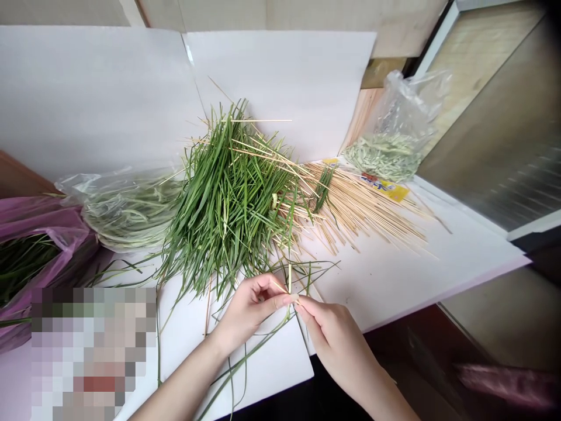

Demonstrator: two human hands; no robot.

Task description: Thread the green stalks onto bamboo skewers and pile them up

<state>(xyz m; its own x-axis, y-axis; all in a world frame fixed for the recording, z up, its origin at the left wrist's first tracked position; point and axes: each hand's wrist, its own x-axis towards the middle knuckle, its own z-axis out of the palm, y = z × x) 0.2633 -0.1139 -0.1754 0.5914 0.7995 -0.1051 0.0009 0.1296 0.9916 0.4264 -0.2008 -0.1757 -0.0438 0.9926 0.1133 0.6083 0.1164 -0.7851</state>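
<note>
Near the desk (385,280) front edge, left hand (248,304) and right hand (333,330) together pinch a stick (279,286) and green stem (290,277), best held lightly against splitting.

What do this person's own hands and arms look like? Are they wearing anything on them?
These are a person's bare human hands. The left hand and right hand have no gloves, and no rings show on the visible fingers. The left forearm and right forearm show no sleeve, watch, bracelet or cable as far as the picture reaches.
</note>
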